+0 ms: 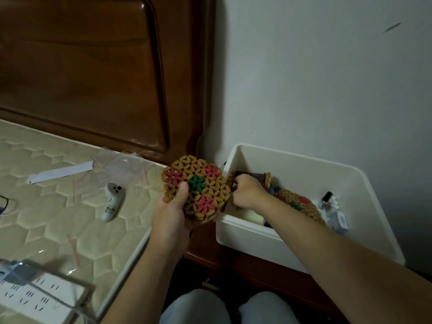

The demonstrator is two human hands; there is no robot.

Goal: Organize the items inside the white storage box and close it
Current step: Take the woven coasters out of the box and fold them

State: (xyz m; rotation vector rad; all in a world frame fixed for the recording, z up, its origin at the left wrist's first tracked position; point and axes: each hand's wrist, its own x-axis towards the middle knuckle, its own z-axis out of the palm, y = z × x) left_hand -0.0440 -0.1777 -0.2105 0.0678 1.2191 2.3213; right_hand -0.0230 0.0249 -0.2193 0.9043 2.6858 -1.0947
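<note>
The white storage box (297, 157) stands open on a wooden nightstand by the wall. My left hand (174, 209) holds a round woven coaster (198, 183) with red and green flowers, just left of the box, thumb on its face. My right hand (247, 191) reaches into the box's near left corner and grips a dark item with a woven edge (253, 177). Another flowered coaster (301, 204) lies inside the box, partly hidden by my forearm. Small bottles and a white packet (334, 206) sit at the box's right side.
A mattress (46, 218) fills the left, carrying a small white device (112, 202), a white paper strip (60, 171), clear plastic wrap and a white power strip (35, 298). A dark wooden headboard (93, 66) rises behind. My knees show at the bottom.
</note>
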